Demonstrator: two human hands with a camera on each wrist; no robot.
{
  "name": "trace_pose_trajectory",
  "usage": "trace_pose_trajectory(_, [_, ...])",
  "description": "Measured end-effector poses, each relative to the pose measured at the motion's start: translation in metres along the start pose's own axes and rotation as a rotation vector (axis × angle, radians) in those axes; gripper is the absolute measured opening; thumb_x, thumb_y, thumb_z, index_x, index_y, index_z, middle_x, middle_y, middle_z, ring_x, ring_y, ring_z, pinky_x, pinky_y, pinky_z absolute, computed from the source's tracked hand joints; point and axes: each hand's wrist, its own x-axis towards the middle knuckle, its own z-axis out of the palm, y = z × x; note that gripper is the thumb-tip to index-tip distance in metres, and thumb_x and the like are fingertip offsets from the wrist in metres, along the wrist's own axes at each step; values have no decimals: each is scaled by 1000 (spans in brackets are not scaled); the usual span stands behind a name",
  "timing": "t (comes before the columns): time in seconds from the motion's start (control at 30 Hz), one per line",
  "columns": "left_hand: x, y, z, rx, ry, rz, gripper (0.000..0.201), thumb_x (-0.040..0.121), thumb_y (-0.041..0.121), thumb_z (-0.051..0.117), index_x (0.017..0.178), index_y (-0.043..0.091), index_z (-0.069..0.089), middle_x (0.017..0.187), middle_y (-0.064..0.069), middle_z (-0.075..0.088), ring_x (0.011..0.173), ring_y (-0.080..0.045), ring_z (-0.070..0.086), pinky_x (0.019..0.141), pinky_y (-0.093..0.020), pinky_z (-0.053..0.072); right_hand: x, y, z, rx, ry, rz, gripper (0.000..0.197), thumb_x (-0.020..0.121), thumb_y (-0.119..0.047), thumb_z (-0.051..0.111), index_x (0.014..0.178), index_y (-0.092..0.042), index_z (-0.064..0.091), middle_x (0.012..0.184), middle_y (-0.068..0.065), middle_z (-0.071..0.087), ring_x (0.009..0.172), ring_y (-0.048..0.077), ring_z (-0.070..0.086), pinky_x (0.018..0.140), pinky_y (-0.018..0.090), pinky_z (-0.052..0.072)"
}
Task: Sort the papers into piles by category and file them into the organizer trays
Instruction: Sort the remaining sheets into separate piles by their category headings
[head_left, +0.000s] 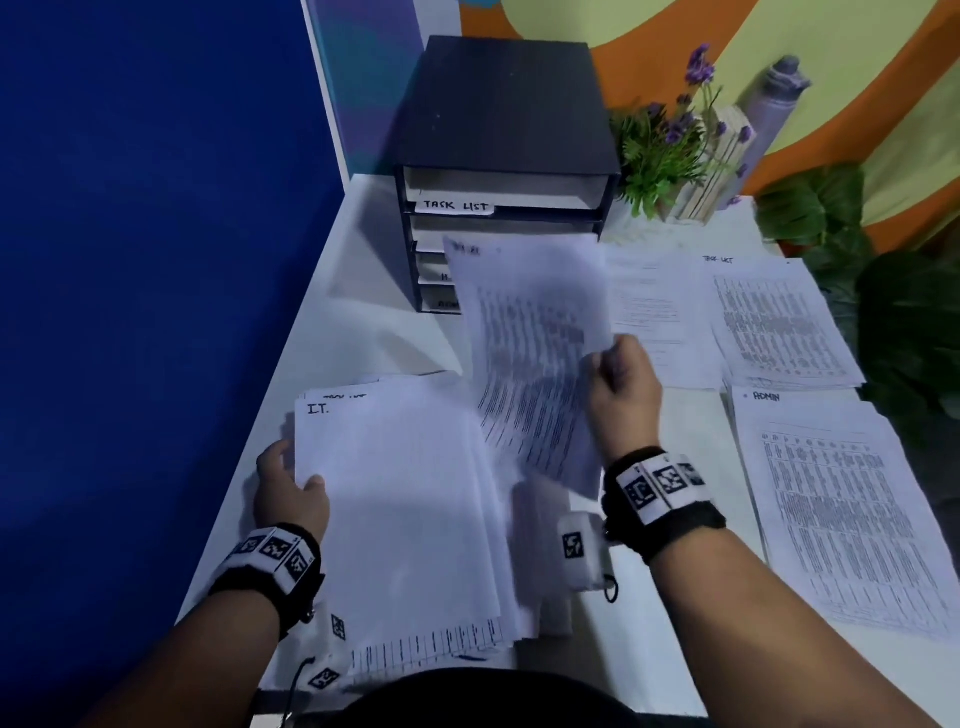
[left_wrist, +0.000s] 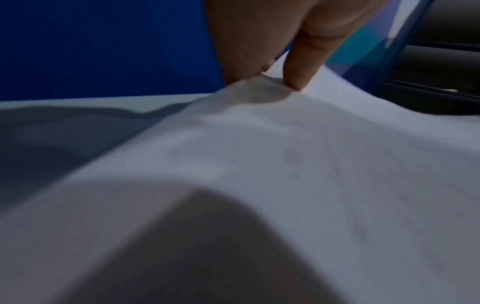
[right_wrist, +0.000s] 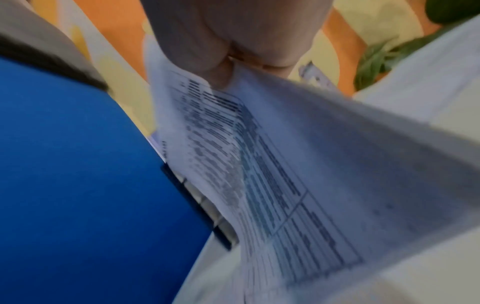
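While right hand (head_left: 623, 384) fingers are being pinched on printed sheet (head_left: 535, 353) at frame centre, unsorted stack (head_left: 410, 519), lower left, is being clamped by left hand (head_left: 288, 488); heading is best being read before pile is being chosen.

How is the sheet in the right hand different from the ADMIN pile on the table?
The sheet is lifted and tilted, pinched by the right hand; the ADMIN pile lies flat, untouched. The sheet's heading is blurred; the pile's reads ADMIN. Both are white pages with printed tables.
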Motion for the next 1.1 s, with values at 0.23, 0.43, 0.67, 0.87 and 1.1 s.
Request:
trace_pose_trajectory(0.23, [-34, 62, 24, -47, -384, 354, 62, 90, 38, 63, 145, 27, 37, 151, 7, 37, 138, -11, 36, 115, -37, 28, 41, -30, -63, 221, 97, -272, 15, 92, -6, 54, 93, -21, 55, 87, 6, 53, 81, 12, 50, 76, 22, 42])
trace_pose_trajectory(0.43, [-68, 98, 40, -389, -774, 196, 27, 92, 16, 62, 119, 14, 63, 113, -3, 71, 106, -16, 67, 90, -33, 53, 15, 8, -55, 185, -93, 240, 30, 87, -3, 61, 106, -26, 58, 72, -1, 58, 56, 8, 55, 55, 25, 43])
trace_pose_trajectory(0.67, [-57, 69, 60, -223, -492, 188, 16, 94, 11, 60, 106, 16, 68, 100, 7, 71, 99, -15, 67, 87, -27, 49, -20, 68, -52, 212, -113, 527, 27, 87, -7, 61, 68, -26, 56, 67, 0, 58, 63, 18, 51, 67, 35, 44])
trace_pose_trajectory(0.87, [-46, 59, 64, -86, -392, 168, 18, 91, 9, 62, 90, 26, 66, 99, 3, 72, 100, -23, 67, 97, -41, 50, -26, 86, -63, 181, -106, 613, 30, 87, -7, 59, 65, -26, 53, 70, 3, 55, 70, 20, 52, 67, 35, 43])
trace_pose_trajectory(1.1, [-71, 71, 74, -153, -495, 234, 13, 92, 15, 63, 103, 22, 64, 99, 14, 69, 94, -3, 64, 81, -21, 48, -27, 89, -66, 144, -95, 570, 16, 91, -5, 54, 90, -22, 55, 81, 3, 55, 72, 21, 56, 67, 27, 51])
